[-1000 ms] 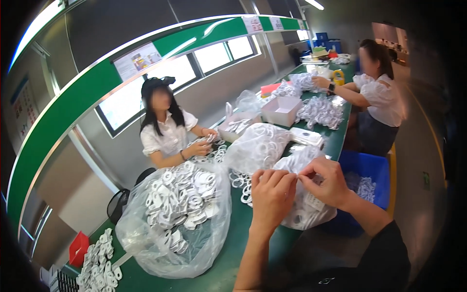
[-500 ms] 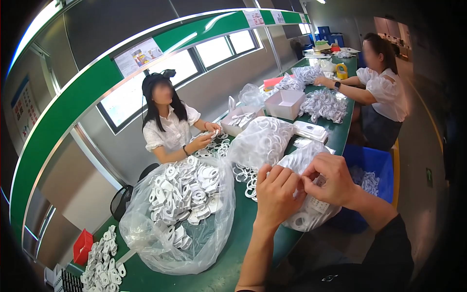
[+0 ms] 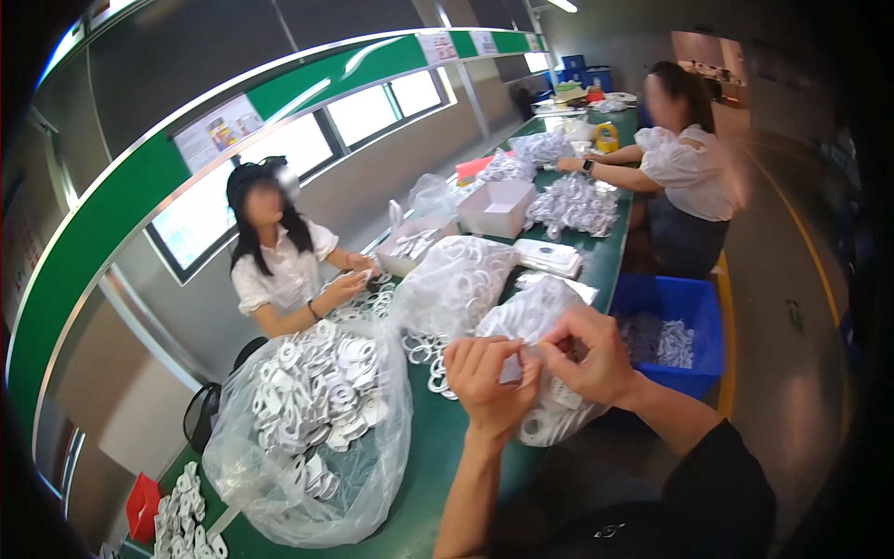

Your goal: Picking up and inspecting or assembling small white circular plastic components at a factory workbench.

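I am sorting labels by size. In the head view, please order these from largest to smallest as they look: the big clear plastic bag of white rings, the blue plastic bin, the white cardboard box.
1. Big clear plastic bag of white rings, though it is nearest the camera.
2. Blue plastic bin.
3. White cardboard box, though it is farthest away.

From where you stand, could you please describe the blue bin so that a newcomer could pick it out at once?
Follow the long green table along its right edge, down to the floor beside it. The blue bin stands there, just beyond the person's right hand, with white parts lying inside. It is the only blue, open-topped plastic box nearby; its neighbours are clear bags of white parts on the tabletop.
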Motion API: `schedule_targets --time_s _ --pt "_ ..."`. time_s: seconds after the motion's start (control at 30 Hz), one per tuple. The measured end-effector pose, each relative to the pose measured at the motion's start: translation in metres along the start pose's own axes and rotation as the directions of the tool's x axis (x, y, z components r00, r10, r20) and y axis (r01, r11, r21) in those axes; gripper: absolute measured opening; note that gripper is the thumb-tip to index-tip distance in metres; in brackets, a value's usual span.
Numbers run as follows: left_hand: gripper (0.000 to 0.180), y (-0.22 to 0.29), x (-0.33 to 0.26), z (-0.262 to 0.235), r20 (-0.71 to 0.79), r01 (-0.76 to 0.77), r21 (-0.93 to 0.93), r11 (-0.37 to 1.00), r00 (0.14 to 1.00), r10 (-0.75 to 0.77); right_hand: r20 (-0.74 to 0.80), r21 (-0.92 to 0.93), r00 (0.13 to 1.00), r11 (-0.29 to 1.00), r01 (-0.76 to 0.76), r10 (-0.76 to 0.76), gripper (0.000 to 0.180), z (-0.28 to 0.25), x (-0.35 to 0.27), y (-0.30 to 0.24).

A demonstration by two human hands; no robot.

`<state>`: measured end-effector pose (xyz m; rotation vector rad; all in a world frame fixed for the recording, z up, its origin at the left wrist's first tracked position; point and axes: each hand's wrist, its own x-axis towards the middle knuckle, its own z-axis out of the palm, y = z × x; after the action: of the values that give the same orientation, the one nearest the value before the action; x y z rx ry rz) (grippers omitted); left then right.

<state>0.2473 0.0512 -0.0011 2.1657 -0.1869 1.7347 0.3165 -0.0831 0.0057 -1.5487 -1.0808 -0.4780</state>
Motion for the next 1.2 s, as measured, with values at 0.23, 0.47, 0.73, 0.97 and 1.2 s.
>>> schedule_targets --time_s 0.23,0.47,0.73,0.97,1.2 --pt "0.021 -0.002 0.000 0.003 0.008 -0.022 -0.054 0.998 1.000 0.023 0.456 0.119 0.864 0.948 -0.296 0.212 0.015 -0.035 0.029 0.001" --pt "0.024 -0.006 0.000 0.002 0.035 -0.181 0.001 0.983 0.983 0.181 0.716 -0.038 0.613 0.895 -0.444 0.335 0.025 -0.035 0.069 0.007" --pt "0.020 -0.002 0.002 -0.003 0.119 -0.214 0.058 0.975 0.971 0.206 0.787 -0.152 0.539 0.941 -0.302 0.301 0.021 -0.034 0.081 0.002" --pt "0.023 -0.002 0.002 0.002 0.103 -0.142 -0.051 0.989 0.984 0.147 0.569 0.030 0.787 0.950 -0.311 0.239 0.017 -0.024 0.054 0.012" --pt "0.020 -0.002 -0.001 0.004 0.044 -0.072 0.051 0.996 0.997 0.070 0.300 -0.025 0.946 0.992 -0.120 0.122 0.016 -0.006 0.037 0.003"
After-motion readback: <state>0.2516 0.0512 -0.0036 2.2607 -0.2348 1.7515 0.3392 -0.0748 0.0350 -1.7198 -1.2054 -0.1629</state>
